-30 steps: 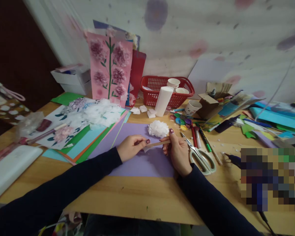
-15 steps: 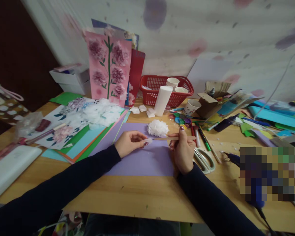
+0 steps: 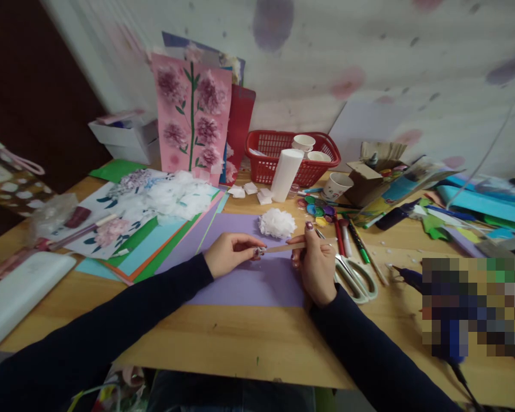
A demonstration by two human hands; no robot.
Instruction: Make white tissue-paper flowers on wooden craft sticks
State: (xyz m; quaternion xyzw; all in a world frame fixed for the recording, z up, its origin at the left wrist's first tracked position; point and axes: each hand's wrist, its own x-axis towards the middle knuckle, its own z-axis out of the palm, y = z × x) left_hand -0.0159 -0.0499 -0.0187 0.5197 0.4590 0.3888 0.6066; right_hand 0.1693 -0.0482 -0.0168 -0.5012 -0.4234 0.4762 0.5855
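My right hand (image 3: 316,263) is closed on a flat wooden craft stick (image 3: 278,248), which points left over a purple sheet of paper (image 3: 244,289). At the stick's left tip, my left hand (image 3: 232,254) pinches a small white piece of paper (image 3: 261,250), mostly hidden by the fingertips. Just behind the stick, a ruffled white paper flower (image 3: 277,223) rests on the purple sheet. Scissors with pale handles (image 3: 357,281) lie beside my right wrist.
Small white paper squares (image 3: 264,195) and a white roll (image 3: 286,174) stand before a red basket (image 3: 266,166). Paint pots (image 3: 320,210) and markers (image 3: 359,243) lie to the right, near a blue glue gun (image 3: 412,277). Coloured sheets (image 3: 154,252) are stacked left.
The white paper, which stuck out flat from my left fingertips, is now bunched at the stick's tip. My left hand has moved slightly right, and the stick's tip now meets its fingers.
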